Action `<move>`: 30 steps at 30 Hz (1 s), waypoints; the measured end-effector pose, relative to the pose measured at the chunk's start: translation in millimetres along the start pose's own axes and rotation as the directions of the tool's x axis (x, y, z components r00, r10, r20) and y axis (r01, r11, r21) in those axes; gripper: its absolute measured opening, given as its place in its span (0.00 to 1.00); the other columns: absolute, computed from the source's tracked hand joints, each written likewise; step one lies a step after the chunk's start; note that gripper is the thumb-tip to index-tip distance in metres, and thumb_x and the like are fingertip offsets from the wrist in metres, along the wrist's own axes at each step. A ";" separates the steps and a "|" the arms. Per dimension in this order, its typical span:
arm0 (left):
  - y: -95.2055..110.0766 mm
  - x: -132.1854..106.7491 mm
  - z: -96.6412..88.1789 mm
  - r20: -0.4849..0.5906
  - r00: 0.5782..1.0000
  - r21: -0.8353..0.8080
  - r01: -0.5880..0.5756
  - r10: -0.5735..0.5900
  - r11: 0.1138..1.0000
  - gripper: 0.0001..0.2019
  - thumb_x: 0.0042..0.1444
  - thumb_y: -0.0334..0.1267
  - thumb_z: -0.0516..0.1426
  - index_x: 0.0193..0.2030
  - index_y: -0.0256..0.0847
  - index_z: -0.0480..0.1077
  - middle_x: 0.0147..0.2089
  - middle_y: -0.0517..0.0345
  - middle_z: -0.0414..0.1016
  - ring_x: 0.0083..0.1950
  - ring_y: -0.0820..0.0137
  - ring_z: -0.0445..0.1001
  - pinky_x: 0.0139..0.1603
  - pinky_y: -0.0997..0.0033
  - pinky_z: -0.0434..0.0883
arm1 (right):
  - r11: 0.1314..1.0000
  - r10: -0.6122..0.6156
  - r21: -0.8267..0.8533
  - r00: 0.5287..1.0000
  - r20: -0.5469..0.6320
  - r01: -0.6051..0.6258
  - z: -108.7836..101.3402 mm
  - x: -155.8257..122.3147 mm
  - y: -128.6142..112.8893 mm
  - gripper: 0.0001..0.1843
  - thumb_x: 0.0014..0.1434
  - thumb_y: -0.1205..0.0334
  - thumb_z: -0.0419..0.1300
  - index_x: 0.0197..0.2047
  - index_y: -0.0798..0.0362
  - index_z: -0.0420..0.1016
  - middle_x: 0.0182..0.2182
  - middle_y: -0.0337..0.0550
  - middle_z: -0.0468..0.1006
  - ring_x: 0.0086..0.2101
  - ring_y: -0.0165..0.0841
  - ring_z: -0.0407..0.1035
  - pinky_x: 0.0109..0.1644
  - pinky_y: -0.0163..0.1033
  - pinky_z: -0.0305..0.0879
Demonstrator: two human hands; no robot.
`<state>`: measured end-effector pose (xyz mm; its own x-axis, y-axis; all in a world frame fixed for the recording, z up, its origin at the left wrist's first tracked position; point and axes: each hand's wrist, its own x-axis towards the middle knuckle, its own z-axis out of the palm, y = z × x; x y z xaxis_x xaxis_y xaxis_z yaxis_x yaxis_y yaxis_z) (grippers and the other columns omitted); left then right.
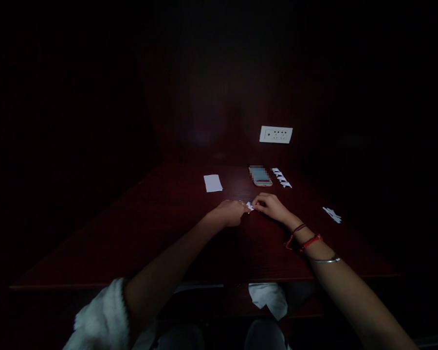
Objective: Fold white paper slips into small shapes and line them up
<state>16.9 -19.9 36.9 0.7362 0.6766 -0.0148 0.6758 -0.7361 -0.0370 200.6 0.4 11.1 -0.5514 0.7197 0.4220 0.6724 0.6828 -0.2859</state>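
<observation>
A small piece of white folded paper [250, 206] lies between my hands near the middle of the dark red table [160, 233]. My left hand [232, 212] comes in from the left, fingers curled, its fingertips on the paper's left side. From the other side, my right hand [272, 206] pinches the paper's right edge between thumb and fingers. The hands partly cover the paper, so its exact shape is hard to make out. Bracelets circle my right wrist.
White paper sheets [213, 183] lie at the back left. A phone [261, 176] rests behind my hands, beside a row of folded white paper pieces [281, 178]. Thin paper strips [332, 215] are at the right. A socket panel [276, 134] is on the wall.
</observation>
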 end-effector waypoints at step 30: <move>-18.3 3.9 4.4 -0.047 0.996 0.005 -0.078 0.078 0.997 0.22 0.45 0.25 0.46 0.47 0.50 0.59 0.51 0.62 0.61 0.49 0.69 0.61 0.44 0.70 0.60 | 0.964 0.010 -0.261 0.975 0.223 0.050 -19.2 -8.9 -9.3 0.14 0.46 0.75 0.49 0.33 0.52 0.72 0.35 0.40 0.72 0.37 0.29 0.64 0.40 0.30 0.56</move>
<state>7.3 -3.8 33.1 0.7876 0.6155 0.0295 0.6162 -0.7865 -0.0404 208.6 -14.8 26.6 -0.6407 0.7366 0.2165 0.7498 0.6610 -0.0300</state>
